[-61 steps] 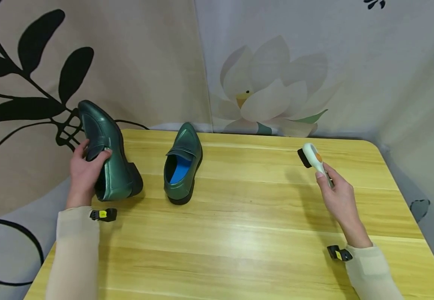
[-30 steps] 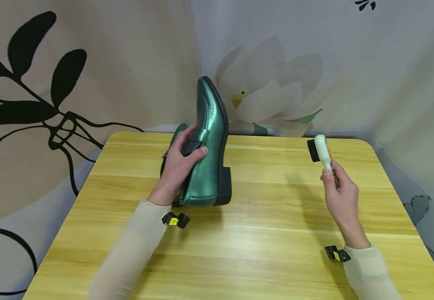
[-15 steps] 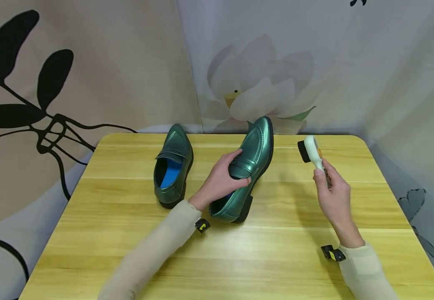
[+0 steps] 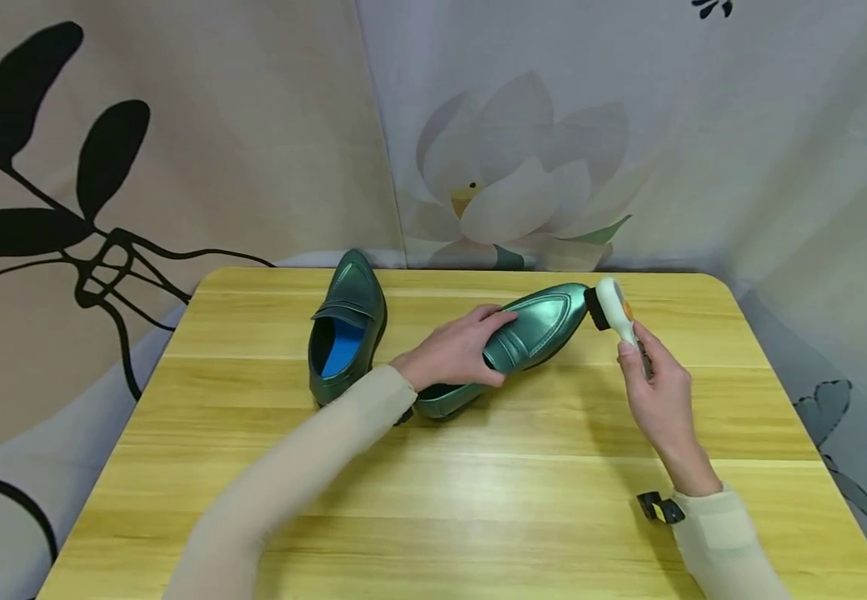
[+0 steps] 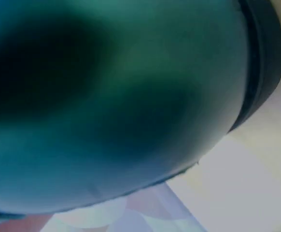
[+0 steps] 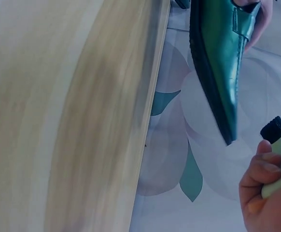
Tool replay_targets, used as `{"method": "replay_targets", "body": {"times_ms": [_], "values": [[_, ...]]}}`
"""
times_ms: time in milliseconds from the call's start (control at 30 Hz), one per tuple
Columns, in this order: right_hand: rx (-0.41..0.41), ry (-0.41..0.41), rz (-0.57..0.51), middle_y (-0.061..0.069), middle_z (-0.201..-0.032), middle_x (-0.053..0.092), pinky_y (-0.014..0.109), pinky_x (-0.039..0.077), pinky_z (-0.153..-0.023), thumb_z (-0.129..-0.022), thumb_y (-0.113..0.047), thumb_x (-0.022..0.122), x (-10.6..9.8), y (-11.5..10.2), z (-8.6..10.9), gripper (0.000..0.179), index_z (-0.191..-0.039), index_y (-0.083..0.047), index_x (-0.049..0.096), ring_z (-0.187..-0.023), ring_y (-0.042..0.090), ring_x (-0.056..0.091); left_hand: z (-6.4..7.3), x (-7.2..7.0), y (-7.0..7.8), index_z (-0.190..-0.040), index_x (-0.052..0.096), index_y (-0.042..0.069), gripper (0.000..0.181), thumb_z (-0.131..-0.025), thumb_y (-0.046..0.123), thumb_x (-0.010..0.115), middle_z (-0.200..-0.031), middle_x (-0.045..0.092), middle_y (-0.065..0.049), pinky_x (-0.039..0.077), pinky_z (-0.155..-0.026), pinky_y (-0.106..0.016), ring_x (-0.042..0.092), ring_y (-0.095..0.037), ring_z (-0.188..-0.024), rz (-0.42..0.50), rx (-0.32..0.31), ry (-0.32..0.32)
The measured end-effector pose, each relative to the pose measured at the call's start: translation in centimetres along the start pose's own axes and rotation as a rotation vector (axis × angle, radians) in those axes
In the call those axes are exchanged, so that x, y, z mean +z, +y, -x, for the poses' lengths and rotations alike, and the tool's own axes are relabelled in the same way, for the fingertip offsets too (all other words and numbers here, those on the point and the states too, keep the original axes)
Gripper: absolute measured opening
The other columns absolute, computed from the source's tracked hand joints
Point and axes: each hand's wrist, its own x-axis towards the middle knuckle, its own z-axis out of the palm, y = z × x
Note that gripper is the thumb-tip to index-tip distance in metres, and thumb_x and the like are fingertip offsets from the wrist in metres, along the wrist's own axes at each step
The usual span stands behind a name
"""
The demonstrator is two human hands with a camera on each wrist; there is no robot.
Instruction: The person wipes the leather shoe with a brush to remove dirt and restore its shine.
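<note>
My left hand (image 4: 458, 353) grips a shiny dark green loafer (image 4: 548, 323) over its instep, toe pointing right. In the left wrist view the same loafer (image 5: 179, 106) fills most of the picture, blurred. My right hand (image 4: 660, 402) holds the handle of a white brush (image 4: 612, 302) with black bristles. From the head view the bristles overlap the toe tip. A small gap shows between the toe and the brush (image 6: 274, 129) in the right wrist view. A matching loafer (image 4: 356, 287) with a blue insole stands on the table, left of the held one.
Both hands work over a light wooden table (image 4: 523, 508). Behind its far edge hangs a pale curtain (image 4: 291, 150) printed with dark leaves and a white flower.
My left hand has carried the loafer from the left side, past the standing one, towards the right and turned its toe rightward. The brush in my right hand has shifted slightly, now beside the toe.
</note>
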Motion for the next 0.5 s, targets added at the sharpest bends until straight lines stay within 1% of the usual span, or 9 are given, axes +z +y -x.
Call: {"method": "replay_targets", "body": {"times_ms": [67,133,200,267,333,400,433,500], "values": [[0.017,-0.028,0.026,0.024,-0.110,0.072,0.012,0.041,-0.070,-0.106,-0.015,0.059,-0.1,0.0,0.1,0.042,-0.144,0.003,0.057,-0.084,0.006,0.058,-0.5,0.0,0.0,-0.163,0.033,0.025,0.094,-0.082,0.038,0.078,-0.164,0.032,-0.007,0.050,-0.100,-0.045,0.050,-0.024,-0.134,-0.037,0.020,-0.051],[0.030,-0.061,0.050,0.026,-0.120,0.069,0.019,0.043,-0.076,-0.107,-0.018,0.059,-0.2,0.1,0.2,0.044,-0.145,0.003,0.056,-0.089,0.018,0.059,-1.1,0.0,-0.1,-0.164,0.032,0.025,0.092,-0.084,0.038,0.077,-0.164,0.032,-0.007,0.050,-0.102,-0.045,0.049,-0.024,-0.136,-0.066,0.041,-0.105],[0.037,-0.084,0.067,0.028,-0.129,0.066,0.025,0.044,-0.082,-0.107,-0.019,0.058,-0.2,0.2,0.3,0.045,-0.146,0.003,0.055,-0.095,0.026,0.059,-1.7,0.2,-0.1,-0.164,0.032,0.025,0.090,-0.086,0.039,0.075,-0.165,0.031,-0.007,0.048,-0.104,-0.045,0.048,-0.025,-0.137,-0.089,0.052,-0.165],[0.037,-0.096,0.070,0.028,-0.130,0.065,0.028,0.044,-0.083,-0.107,-0.020,0.058,-0.2,0.4,0.3,0.046,-0.146,0.003,0.055,-0.097,0.030,0.060,-2.1,0.4,-0.2,-0.164,0.032,0.024,0.088,-0.088,0.041,0.073,-0.165,0.032,-0.007,0.048,-0.105,-0.045,0.049,-0.025,-0.137,-0.107,0.054,-0.218],[0.031,-0.100,0.075,0.028,-0.129,0.065,0.028,0.043,-0.083,-0.108,-0.020,0.058,-0.2,0.6,0.3,0.046,-0.147,0.004,0.054,-0.098,0.031,0.060,-2.2,0.5,-0.1,-0.164,0.031,0.024,0.087,-0.089,0.042,0.072,-0.164,0.032,-0.007,0.048,-0.104,-0.044,0.050,-0.025,-0.136,-0.130,0.042,-0.250],[0.024,-0.102,0.076,0.029,-0.127,0.066,0.029,0.042,-0.083,-0.108,-0.021,0.057,-0.2,0.7,0.2,0.046,-0.147,0.004,0.054,-0.097,0.032,0.060,-2.0,0.5,0.1,-0.164,0.031,0.021,0.088,-0.090,0.045,0.073,-0.164,0.033,-0.009,0.047,-0.106,-0.045,0.050,-0.027,-0.136,-0.165,0.025,-0.249],[0.021,-0.102,0.077,0.029,-0.126,0.066,0.031,0.043,-0.084,-0.108,-0.021,0.057,-0.2,0.8,0.2,0.046,-0.147,0.004,0.054,-0.097,0.033,0.060,-1.7,0.5,0.4,-0.164,0.031,0.020,0.089,-0.091,0.047,0.074,-0.164,0.033,-0.010,0.047,-0.107,-0.045,0.050,-0.029,-0.137,-0.191,0.015,-0.233],[0.020,-0.107,0.076,0.029,-0.127,0.065,0.038,0.044,-0.085,-0.108,-0.021,0.057,-0.3,0.8,0.0,0.047,-0.147,0.004,0.053,-0.099,0.034,0.061,-0.9,0.4,0.8,-0.163,0.032,0.017,0.092,-0.090,0.052,0.075,-0.164,0.033,-0.013,0.044,-0.110,-0.049,0.047,-0.033,-0.140,-0.242,0.001,-0.181]]}}
